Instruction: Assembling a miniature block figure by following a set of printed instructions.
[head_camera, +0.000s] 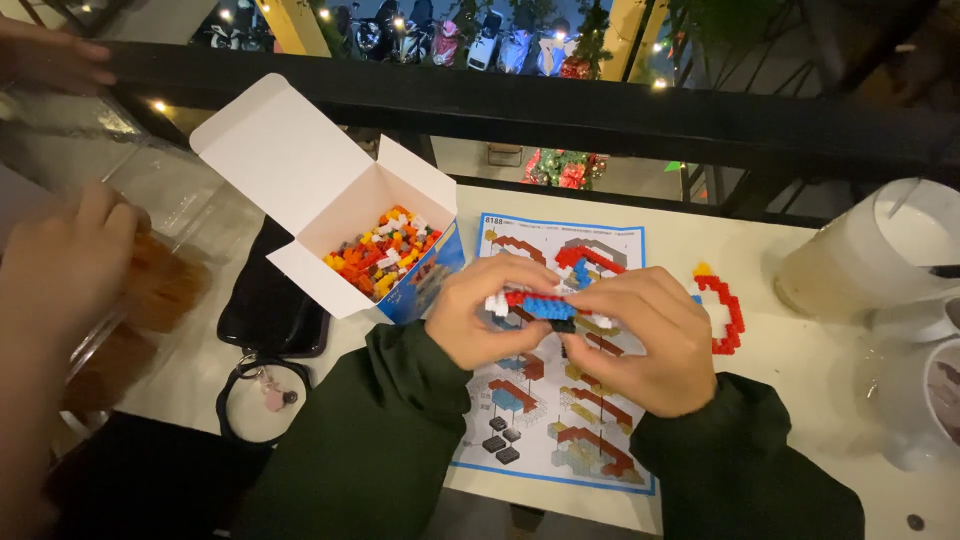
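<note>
My left hand (485, 312) and my right hand (645, 335) meet over a printed instruction sheet (600, 455), both gripping a small brick model (540, 305) made of red, blue, white and black bricks. Fingertips of both hands pinch its ends. Left of my hands stands an open white and blue box (335, 200) filled with several loose orange, yellow, red and white bricks (385, 250). A red brick arch with a yellow piece (722, 305) lies flat on the table just right of my right hand.
Another person's hand (60, 265) rests at the left on a clear plastic container (160, 290). A black phone (270, 300) and a key ring (262, 392) lie beside the box. White cups (880, 255) stand at the right. A dark railing (560, 105) borders the table's far edge.
</note>
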